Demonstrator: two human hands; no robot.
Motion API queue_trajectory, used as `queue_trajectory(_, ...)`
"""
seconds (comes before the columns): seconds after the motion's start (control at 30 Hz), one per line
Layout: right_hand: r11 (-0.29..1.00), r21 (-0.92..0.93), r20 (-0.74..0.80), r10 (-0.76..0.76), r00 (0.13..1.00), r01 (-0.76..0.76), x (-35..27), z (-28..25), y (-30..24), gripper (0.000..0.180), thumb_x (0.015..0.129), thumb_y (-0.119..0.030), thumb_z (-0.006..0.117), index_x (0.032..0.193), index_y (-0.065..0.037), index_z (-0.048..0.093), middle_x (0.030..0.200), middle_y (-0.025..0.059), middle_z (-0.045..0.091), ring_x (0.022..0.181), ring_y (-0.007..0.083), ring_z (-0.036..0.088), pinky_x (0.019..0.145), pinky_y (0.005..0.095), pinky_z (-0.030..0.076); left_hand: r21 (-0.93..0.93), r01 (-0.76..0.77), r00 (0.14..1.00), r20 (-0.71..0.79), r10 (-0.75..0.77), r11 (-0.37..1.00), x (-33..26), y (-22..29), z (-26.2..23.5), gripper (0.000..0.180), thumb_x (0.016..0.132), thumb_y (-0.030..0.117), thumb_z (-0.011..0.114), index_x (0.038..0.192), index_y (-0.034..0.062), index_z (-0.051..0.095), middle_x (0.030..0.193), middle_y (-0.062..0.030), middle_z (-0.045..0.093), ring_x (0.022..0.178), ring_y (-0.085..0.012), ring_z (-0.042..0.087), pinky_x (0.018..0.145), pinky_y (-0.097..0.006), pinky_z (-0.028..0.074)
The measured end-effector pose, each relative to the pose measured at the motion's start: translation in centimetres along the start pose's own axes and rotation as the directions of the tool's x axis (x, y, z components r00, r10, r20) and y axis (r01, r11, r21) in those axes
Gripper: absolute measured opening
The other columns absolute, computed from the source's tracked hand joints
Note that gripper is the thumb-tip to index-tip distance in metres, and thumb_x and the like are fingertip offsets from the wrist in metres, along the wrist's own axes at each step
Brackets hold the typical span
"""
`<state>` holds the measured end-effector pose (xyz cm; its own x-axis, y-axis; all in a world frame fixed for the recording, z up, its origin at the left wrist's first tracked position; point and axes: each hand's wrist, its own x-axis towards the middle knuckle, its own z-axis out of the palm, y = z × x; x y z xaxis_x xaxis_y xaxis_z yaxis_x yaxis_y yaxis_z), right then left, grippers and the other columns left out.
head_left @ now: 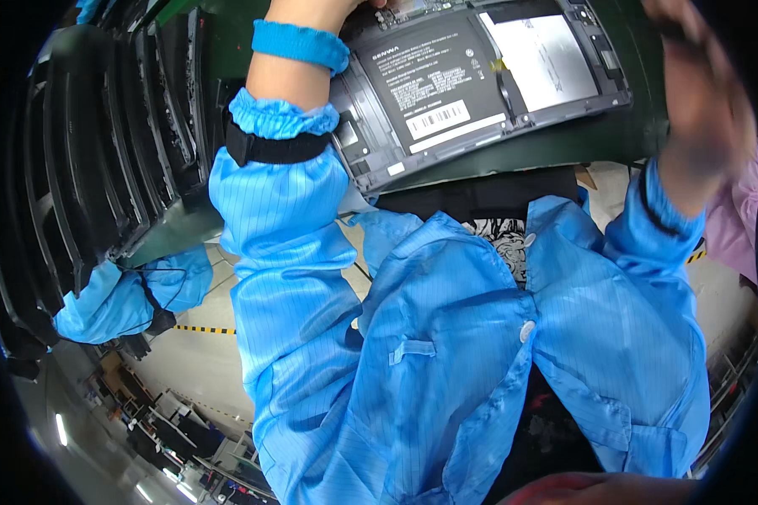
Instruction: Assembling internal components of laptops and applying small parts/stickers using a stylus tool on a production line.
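Note:
An opened tablet point(370, 156) lies at the top middle, its inside facing up. A flat black battery point(438, 76) with a printed label fills its middle, and a silver metal plate point(552, 63) sits to the right of it. My left hand point(320, 12) reaches over the tablet's far left corner, by the exposed circuit board point(408, 10). The picture's top edge cuts off most of its fingers, so its grip is hidden. To the right of the tablet, my right hand point(703, 93) is smeared by motion, and I cannot make out its fingers or anything in them.
A row of dark, thin panels point(101, 143) stands upright on the left side of the green work surface point(531, 151). A bundle of blue cloth point(173, 286) shows below them. At the far right is a pink garment point(737, 215). Yellow-black tape point(206, 330) marks the floor.

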<state>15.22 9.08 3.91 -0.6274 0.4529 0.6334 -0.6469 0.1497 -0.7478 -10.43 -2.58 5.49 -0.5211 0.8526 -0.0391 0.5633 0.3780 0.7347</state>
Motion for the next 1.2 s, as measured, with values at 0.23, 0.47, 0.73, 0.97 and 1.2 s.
queue_trajectory(0.23, 0.685, -0.405, 0.356, 0.728, 0.586, -0.605, -10.6, 12.6, 4.5, 0.028, 0.092, -0.025, 0.058, 0.095, 0.003, 0.062, 0.084, 0.0216, 0.064, 0.074, 0.0374, 0.061, 0.068, 0.0407, 0.048, 0.006, -0.071, 0.997, 0.0, 0.071, 0.997, -0.5, 0.4, 0.5, 0.034, 0.077, 0.021, 0.075, 0.059, -0.0036, 0.063, 0.047, -0.0104, 0.057, 0.037, -0.0144, 0.051, 0.039, -0.029, 0.04)
queue_trajectory(0.47, 0.716, -0.424, 0.268, 0.683, 0.679, -0.554, -13.2, 16.7, 11.0, 0.029, 0.09, -0.023, 0.06, 0.101, 0.003, 0.062, 0.089, 0.0224, 0.065, 0.083, 0.0369, 0.063, 0.075, 0.0405, 0.049, -0.046, -0.055, 0.998, 0.017, 0.056, 0.997, 0.6, 0.0, 1.7, 0.035, 0.078, 0.023, 0.074, 0.057, -0.0025, 0.063, 0.048, -0.0107, 0.058, 0.038, -0.0145, 0.053, 0.04, -0.029, 0.041)
queue_trajectory(0.73, 0.673, -0.349, 0.189, 0.732, 0.655, -0.652, -11.3, 19.1, 9.1, 0.028, 0.091, -0.022, 0.059, 0.098, 0.004, 0.063, 0.077, 0.0213, 0.063, 0.069, 0.0296, 0.06, 0.067, 0.0378, 0.047, 0.034, -0.28, 0.951, -0.13, 0.282, 0.959, -7.5, 0.6, -4.7, 0.028, 0.084, 0.025, 0.069, 0.078, -0.0024, 0.067, 0.068, -0.009, 0.065, 0.061, -0.0126, 0.061, 0.054, -0.026, 0.046)
queue_trajectory(0.97, 0.577, -0.134, 0.118, 0.816, 0.565, -0.806, -11.1, 19.7, 9.1, 0.033, 0.092, -0.028, 0.061, 0.075, 0.0, 0.065, 0.055, 0.0019, 0.055, 0.05, 0.0074, 0.05, 0.047, 0.0273, 0.039, 0.135, -0.12, 0.942, -0.298, 0.156, 0.983, -21.7, -4.6, -3.0, 0.02, 0.089, 0.01, 0.057, 0.106, 0.0007, 0.065, 0.105, -0.0138, 0.066, 0.097, -0.0212, 0.063, 0.082, -0.032, 0.048)
queue_trajectory(1.2, 0.543, -0.087, 0.194, 0.832, 0.52, -0.835, -11.2, 19.7, 8.6, 0.035, 0.096, -0.032, 0.054, 0.084, -0.001, 0.065, 0.062, 0.0026, 0.055, 0.057, 0.0084, 0.05, 0.052, 0.0262, 0.041, 0.494, 0.067, 0.934, -0.336, 0.119, 0.867, -23.4, -11.3, 2.5, 0.043, 0.091, 0.021, 0.057, 0.132, 0.0087, 0.054, 0.139, -0.0085, 0.05, 0.133, -0.0333, 0.039, 0.107, -0.043, 0.03)
